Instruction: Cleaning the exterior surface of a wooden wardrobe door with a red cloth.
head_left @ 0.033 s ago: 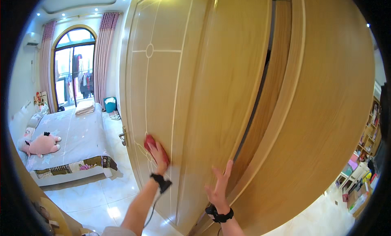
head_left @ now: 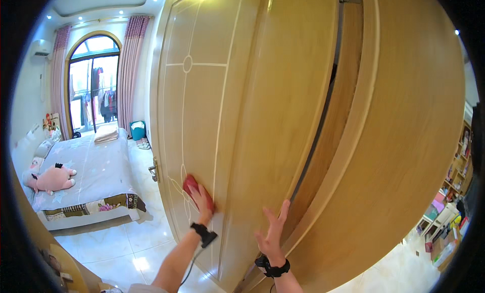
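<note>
A wooden door [head_left: 207, 111] with pale inlaid lines stands ajar in front of me. My left hand [head_left: 203, 199] presses a folded red cloth [head_left: 191, 184] flat against the lower part of its panel, over the curved inlay. The palm covers part of the cloth. My right hand [head_left: 274, 235] is open, its fingers spread and pointing up, beside the hinge-side edge of the door; nothing is in it. Whether its fingertips touch the wood I cannot tell. A metal door handle [head_left: 153, 169] sits on the door's left edge, left of the cloth.
The wooden door frame [head_left: 348, 126] rises at the right, with a dark gap between it and the door. Beyond the door at the left are a bed [head_left: 96, 159] with a pink plush toy [head_left: 54, 179], and a teal bin [head_left: 137, 130]. Cluttered shelves [head_left: 457, 166] stand far right.
My left hand and the red cloth have slid down and slightly right along the door panel. My right hand has stayed nearly in place.
</note>
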The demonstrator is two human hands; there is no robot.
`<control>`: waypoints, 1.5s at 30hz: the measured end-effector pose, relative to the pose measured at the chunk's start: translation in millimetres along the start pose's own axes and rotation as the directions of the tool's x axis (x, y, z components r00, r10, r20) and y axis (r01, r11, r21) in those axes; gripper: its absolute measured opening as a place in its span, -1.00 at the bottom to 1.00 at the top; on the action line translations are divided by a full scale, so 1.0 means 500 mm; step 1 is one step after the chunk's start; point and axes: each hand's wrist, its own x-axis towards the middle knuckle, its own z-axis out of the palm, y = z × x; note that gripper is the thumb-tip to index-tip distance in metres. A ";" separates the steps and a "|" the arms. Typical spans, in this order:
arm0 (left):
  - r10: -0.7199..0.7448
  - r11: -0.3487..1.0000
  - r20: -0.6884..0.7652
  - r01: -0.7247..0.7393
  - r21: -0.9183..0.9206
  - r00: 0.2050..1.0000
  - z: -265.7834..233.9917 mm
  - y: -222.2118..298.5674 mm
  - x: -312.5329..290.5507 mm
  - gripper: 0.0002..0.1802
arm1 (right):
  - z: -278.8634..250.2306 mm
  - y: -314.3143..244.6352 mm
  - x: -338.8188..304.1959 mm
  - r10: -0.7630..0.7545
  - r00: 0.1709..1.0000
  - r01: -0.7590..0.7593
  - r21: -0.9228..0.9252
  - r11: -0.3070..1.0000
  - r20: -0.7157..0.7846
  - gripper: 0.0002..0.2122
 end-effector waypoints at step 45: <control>-0.330 0.362 0.376 0.484 -0.797 0.866 -0.230 0.239 -0.305 -0.48 | 0.081 -0.002 -0.158 0.224 0.939 -0.060 0.517 0.854 -0.261 -0.58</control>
